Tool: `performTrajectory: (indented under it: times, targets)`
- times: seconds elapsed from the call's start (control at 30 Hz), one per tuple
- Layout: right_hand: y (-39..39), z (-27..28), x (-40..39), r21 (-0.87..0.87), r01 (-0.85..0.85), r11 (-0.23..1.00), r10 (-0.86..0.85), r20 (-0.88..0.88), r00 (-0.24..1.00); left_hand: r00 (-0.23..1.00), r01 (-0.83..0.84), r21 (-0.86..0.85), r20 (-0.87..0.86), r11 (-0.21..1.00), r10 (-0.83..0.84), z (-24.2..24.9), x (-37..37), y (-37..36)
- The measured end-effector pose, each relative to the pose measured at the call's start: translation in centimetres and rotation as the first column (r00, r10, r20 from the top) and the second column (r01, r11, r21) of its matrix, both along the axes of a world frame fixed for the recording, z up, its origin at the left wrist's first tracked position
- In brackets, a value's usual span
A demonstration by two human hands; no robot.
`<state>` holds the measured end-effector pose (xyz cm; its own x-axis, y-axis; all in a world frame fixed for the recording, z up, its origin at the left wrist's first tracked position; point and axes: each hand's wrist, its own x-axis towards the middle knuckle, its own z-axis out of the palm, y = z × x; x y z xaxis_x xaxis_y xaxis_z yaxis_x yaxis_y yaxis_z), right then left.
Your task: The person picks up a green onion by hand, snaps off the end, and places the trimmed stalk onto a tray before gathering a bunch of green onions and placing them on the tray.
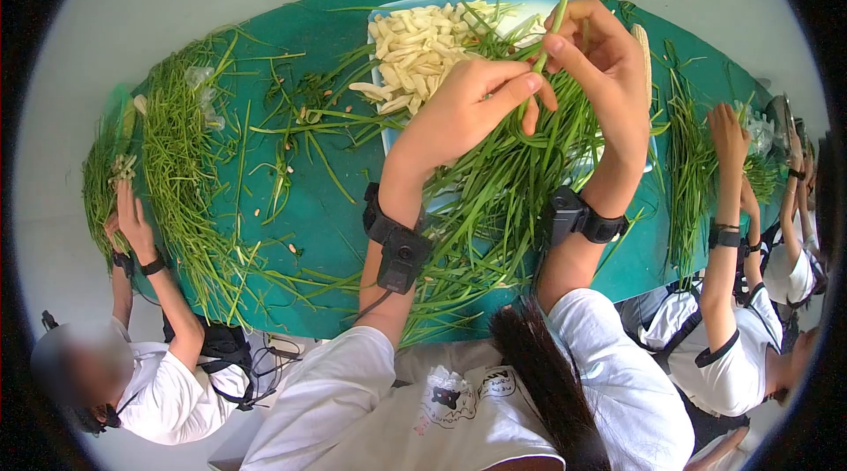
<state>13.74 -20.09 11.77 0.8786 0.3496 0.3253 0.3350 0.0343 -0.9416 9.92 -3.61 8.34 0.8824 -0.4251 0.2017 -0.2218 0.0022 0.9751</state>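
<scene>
In front of my chest, both hands are raised over a blue-rimmed tray. A green leafy stalk stands tilted between them. My left hand is closed, its thumb and index finger pinching the stalk's lower part. My right hand pinches the same stalk higher up, with its tip poking out above the fingers. Under the hands, a heap of long green leaves spills from the tray towards me. To its left in the tray lies a pile of pale, cut pieces.
A green table carries loose greens and scattered pale bits. Long bundles of greens lie at left, others at right. A co-worker's hands handle greens at left; another person's hand is at right.
</scene>
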Motion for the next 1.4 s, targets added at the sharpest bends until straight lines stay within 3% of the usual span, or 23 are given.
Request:
performTrajectory:
  times: [0.3,0.37,0.5,0.57,0.67,0.77,0.9,1.0,1.03,1.1,1.13,1.2,1.27,1.33,1.4]
  targets:
    - [-0.2,-0.2,0.2,-0.039,0.032,0.999,-0.032,-0.009,0.999,0.997,0.070,0.038,0.025,0.997,-0.071,-0.3,-0.1,-0.3]
    - [-0.2,-0.2,0.3,-0.007,0.064,0.998,-0.064,-0.040,0.997,0.997,0.025,-0.091,0.076,0.996,-0.018,-0.6,-0.1,-0.9]
    - [-0.1,0.0,0.0,0.078,0.033,0.996,-0.031,-0.018,0.999,0.998,-0.010,-0.066,0.056,0.998,0.013,-0.4,-0.1,-0.5]
    - [-0.1,0.2,-0.2,-0.007,0.011,1.000,-0.011,0.005,1.000,0.998,0.039,-0.010,-0.049,0.999,-0.040,-0.2,0.0,0.0]
    - [-0.4,-0.6,0.2,-0.142,-0.048,0.989,0.057,0.055,0.997,0.999,0.048,0.006,-0.010,0.999,-0.048,-0.3,0.2,0.2]
    - [-0.9,-0.3,0.2,-0.172,-0.088,0.981,0.082,-0.042,0.996,0.998,0.052,0.011,-0.032,0.999,-0.051,0.0,0.0,0.3]
    - [-0.7,0.1,-0.2,-0.167,-0.069,0.984,0.063,-0.041,0.997,0.997,0.080,0.035,0.006,0.996,-0.080,-0.1,0.1,0.4]
    - [-0.6,0.5,-0.5,-0.053,0.018,0.998,-0.017,0.012,1.000,0.997,0.075,0.034,-0.010,0.997,-0.074,0.6,-0.3,0.3]
    - [-0.8,0.7,-0.7,0.033,0.129,0.991,-0.131,0.076,0.988,0.997,0.075,0.019,-0.015,0.997,-0.075,0.7,-0.4,0.3]
    - [-1.8,0.6,-0.4,0.198,0.275,0.941,-0.309,0.171,0.936,0.997,0.073,0.004,-0.020,0.997,-0.073,1.2,-0.7,0.5]
    - [-2.4,0.5,-0.2,0.197,0.274,0.941,-0.308,0.171,0.936,0.998,0.058,0.022,-0.040,0.998,-0.057,1.4,-0.9,0.8]
    - [-3.6,0.4,0.0,0.397,0.369,0.841,-0.467,0.187,0.864,0.997,0.045,0.040,-0.059,0.998,-0.042,1.4,-1.0,1.7]
    - [-4.7,0.5,0.0,0.473,0.336,0.814,-0.457,0.164,0.874,0.997,0.019,-0.045,-0.078,0.999,-0.023,1.2,-1.1,2.9]
    - [-6.0,0.4,0.3,0.625,0.301,0.720,-0.478,0.133,0.868,0.996,-0.050,-0.033,-0.072,0.998,0.048,1.4,-1.4,4.0]
    - [-6.4,0.3,0.2,0.655,0.327,0.681,-0.515,0.111,0.850,0.991,-0.105,0.015,-0.079,0.994,0.106,1.4,-1.4,5.4]
